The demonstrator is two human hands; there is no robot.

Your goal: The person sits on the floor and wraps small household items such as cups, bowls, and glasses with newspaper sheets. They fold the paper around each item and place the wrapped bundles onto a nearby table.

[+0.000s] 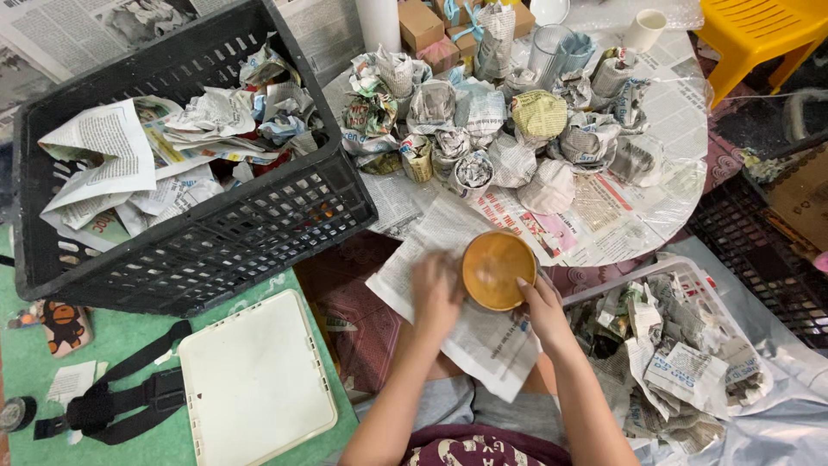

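Cluttered packing corner: green floor mat (26,371) at lower left, round tabletop (681,112) covered in newspaper at upper right. Nearest, at bottom centre, a loose newspaper sheet (483,341) lay across the person's lap, spread flat so it could take a wrap. The left hand (435,289) pressed flat on the sheet, fingers spread, pinning the paper. The right hand (539,302) cupped the lower right rim of an orange bowl (498,269), which sat mouth-up on the sheet at frame centre, steadied rather than lifted. Lower left: white lid (254,380) and a black strap (121,397), set aside on the mat. Lower right: a white basket (690,285) of crumpled paper, within arm's reach. Upper left: a black crate (207,250) full of loose newspaper. Farthest, wrapped bundles (483,129) clustered on the tabletop, grouped clear of the working edge; a yellow chair (759,30) stood behind.
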